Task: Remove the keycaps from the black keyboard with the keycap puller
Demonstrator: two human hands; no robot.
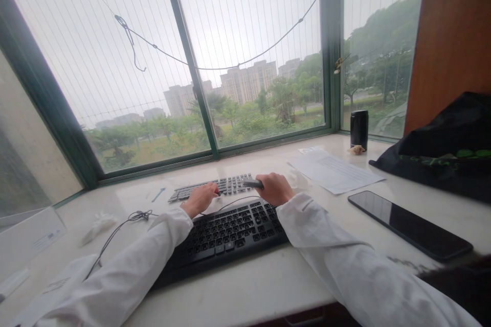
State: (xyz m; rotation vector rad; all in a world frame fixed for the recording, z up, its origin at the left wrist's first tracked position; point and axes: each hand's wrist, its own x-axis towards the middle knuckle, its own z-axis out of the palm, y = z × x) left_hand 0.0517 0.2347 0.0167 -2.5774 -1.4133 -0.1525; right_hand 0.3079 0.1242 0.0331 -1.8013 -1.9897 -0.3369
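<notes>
A black keyboard (226,232) lies on the white desk, its keycaps off and the bare switch sockets showing. Behind it, loose dark keycaps (192,191) are laid out in rows. My left hand (201,198) is over the near edge of these rows, its fingers curled together; a bit of red shows at the fingertips, too small to name. My right hand (276,189) is wrapped round a dark, slim tool (253,183) that points left over the right end of the keycap rows. The tool's exact kind does not show.
A black phone (408,225) and printed paper (335,168) lie to the right. Beyond them are a black can (359,130) and a black bag (441,148). At left are a cable (111,237), crumpled tissue (97,227), a blue stick (157,194) and a white box (32,237).
</notes>
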